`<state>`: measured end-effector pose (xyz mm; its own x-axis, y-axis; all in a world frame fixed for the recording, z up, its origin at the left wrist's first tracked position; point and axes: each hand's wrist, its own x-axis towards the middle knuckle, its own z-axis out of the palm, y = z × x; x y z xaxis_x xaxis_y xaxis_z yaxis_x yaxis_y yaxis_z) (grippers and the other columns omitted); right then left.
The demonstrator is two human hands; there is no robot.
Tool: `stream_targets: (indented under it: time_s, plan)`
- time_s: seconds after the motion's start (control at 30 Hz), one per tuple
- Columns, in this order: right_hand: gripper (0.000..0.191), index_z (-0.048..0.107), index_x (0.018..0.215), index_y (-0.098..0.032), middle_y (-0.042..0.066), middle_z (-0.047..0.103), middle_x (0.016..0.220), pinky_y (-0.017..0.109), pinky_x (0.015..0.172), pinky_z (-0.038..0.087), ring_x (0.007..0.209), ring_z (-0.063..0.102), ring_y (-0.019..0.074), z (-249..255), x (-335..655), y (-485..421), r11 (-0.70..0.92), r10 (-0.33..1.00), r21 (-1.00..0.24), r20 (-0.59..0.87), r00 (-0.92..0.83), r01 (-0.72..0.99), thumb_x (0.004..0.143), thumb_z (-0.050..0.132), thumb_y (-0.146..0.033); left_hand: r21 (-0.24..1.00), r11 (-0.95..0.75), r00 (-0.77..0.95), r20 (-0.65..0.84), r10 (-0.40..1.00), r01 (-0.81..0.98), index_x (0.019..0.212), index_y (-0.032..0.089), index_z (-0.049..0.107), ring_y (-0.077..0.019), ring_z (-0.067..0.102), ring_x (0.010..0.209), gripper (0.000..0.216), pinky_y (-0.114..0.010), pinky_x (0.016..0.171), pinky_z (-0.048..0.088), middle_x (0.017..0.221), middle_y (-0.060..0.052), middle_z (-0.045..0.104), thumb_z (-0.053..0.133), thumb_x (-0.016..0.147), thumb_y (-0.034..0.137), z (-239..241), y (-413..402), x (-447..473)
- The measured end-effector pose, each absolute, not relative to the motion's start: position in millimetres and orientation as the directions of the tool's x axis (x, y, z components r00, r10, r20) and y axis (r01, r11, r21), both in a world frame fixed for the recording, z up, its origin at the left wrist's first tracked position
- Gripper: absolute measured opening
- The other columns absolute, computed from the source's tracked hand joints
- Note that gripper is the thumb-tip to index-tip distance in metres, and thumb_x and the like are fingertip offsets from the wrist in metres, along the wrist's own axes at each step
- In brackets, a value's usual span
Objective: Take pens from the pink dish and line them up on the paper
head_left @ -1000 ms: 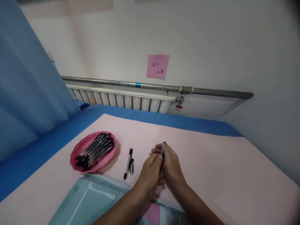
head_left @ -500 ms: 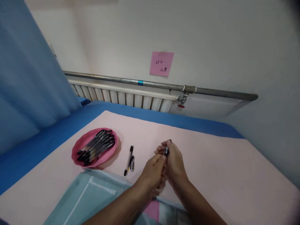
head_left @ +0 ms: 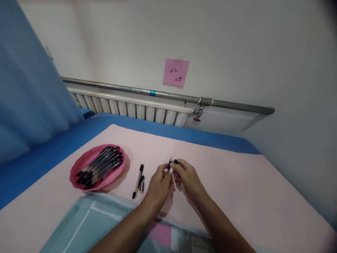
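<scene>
My left hand [head_left: 158,184] and my right hand [head_left: 185,177] meet above the pink sheet [head_left: 237,196], fingers pinched together. Between them is a black pen [head_left: 169,164]; the left fingers grip its body with the tip pointing up. My right fingertips pinch a small black piece [head_left: 176,161], perhaps the cap, just beside the tip. A second black pen [head_left: 138,181] lies on the sheet left of my hands with a loose cap [head_left: 142,185] next to it. Further left a pink plate [head_left: 86,163] holds several black pens [head_left: 101,167].
A blue mattress edge [head_left: 184,133] borders the sheet. Behind it are a white radiator [head_left: 126,109], a grey pipe [head_left: 158,94] and a pink note [head_left: 176,72] on the wall. A blue curtain [head_left: 26,91] hangs at the left; a teal-patterned cloth [head_left: 92,225] lies near me.
My hands have shifted slightly left and opened apart a little; the pen now shows between the fingertips with its tip exposed and a small black piece off in the right fingers.
</scene>
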<state>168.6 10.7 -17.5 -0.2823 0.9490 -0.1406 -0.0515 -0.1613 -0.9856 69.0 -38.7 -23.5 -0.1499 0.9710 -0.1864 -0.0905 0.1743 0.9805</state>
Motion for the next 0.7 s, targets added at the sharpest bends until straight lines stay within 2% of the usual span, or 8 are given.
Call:
stream_targets:
  time_s: [0.13, 0.27, 0.3, 0.37, 0.43, 0.53, 0.7]
  plan:
    - [0.024, 0.051, 0.064, -0.018, -0.008, 0.042, 0.042, 0.02, 0.032, 0.024, 0.033, 0.035, 0.0064, -20, 166, 9, -0.126, 0.941, -0.992, -0.117, -0.316, -0.008, 0.069, 0.062, -0.038, 0.988, 0.076, -0.179, -0.05, 0.983, 0.138, 0.107, 0.018, 0.05, -0.0092, 0.047, 0.055, 0.029, -0.02, 0.051, 0.035, 0.071, 0.001, 0.054, 0.039, 0.08, 0.021, -25, -41, 68]
    - [0.026, 0.05, 0.061, -0.018, -0.006, 0.044, 0.045, 0.019, 0.032, 0.025, 0.035, 0.036, 0.0064, -24, 170, 12, -0.181, 0.919, -0.983, -0.174, -0.355, 0.015, 0.07, 0.061, -0.04, 0.968, 0.078, -0.118, -0.05, 0.992, 0.24, 0.112, 0.017, 0.047, -0.0112, 0.053, 0.059, 0.031, -0.021, 0.054, 0.04, 0.075, -0.001, 0.06, 0.036, 0.083, 0.023, -20, -42, 69]
    - [0.026, 0.049, 0.061, -0.017, -0.006, 0.044, 0.046, 0.019, 0.031, 0.025, 0.035, 0.037, 0.0061, -26, 170, 13, -0.199, 0.916, -0.98, -0.189, -0.355, 0.006, 0.069, 0.061, -0.04, 0.947, 0.073, -0.084, -0.049, 0.995, 0.314, 0.113, 0.018, 0.046, -0.0114, 0.055, 0.061, 0.032, -0.021, 0.055, 0.041, 0.077, -0.001, 0.061, 0.035, 0.084, 0.025, -18, -42, 67]
    - [0.026, 0.048, 0.062, -0.018, -0.006, 0.044, 0.049, 0.018, 0.031, 0.024, 0.035, 0.035, 0.0049, -28, 171, 15, -0.239, 0.921, -0.97, -0.216, -0.324, -0.033, 0.067, 0.063, -0.038, 0.839, 0.057, -0.045, -0.039, 0.998, 0.541, 0.112, 0.017, 0.048, -0.0124, 0.058, 0.068, 0.033, -0.022, 0.06, 0.043, 0.084, -0.003, 0.063, 0.037, 0.084, 0.029, -14, -41, 57]
    - [0.025, 0.047, 0.063, -0.018, -0.007, 0.043, 0.05, 0.018, 0.029, 0.021, 0.034, 0.031, 0.0036, -30, 173, 19, -0.28, 0.93, -0.957, -0.251, -0.267, -0.072, 0.066, 0.063, -0.038, 0.668, 0.063, -0.068, -0.019, 0.997, 0.742, 0.106, 0.017, 0.055, -0.0147, 0.058, 0.08, 0.031, -0.023, 0.069, 0.043, 0.095, -0.006, 0.061, 0.043, 0.08, 0.03, -9, -38, 39]
    - [0.023, 0.048, 0.067, -0.018, -0.007, 0.041, 0.051, 0.016, 0.029, 0.019, 0.034, 0.026, 0.0027, -31, 177, 25, -0.317, 0.94, -0.941, -0.294, -0.176, -0.12, 0.066, 0.063, -0.036, 0.538, 0.114, -0.11, -0.04, 0.993, 0.835, 0.089, 0.017, 0.062, -0.0193, 0.055, 0.089, 0.022, -0.028, 0.077, 0.04, 0.096, -0.008, 0.058, 0.048, 0.075, 0.028, 0, -35, 5]
    - [0.022, 0.047, 0.067, -0.019, -0.007, 0.04, 0.051, 0.016, 0.029, 0.02, 0.035, 0.024, 0.0025, -34, 182, 31, -0.332, 0.94, -0.93, -0.312, -0.136, -0.157, 0.067, 0.063, -0.034, 0.36, 0.159, -0.126, -0.112, 0.986, 0.92, 0.087, 0.019, 0.065, -0.0216, 0.056, 0.082, 0.024, -0.031, 0.073, 0.04, 0.09, -0.009, 0.057, 0.05, 0.073, 0.033, 0, -32, -23]
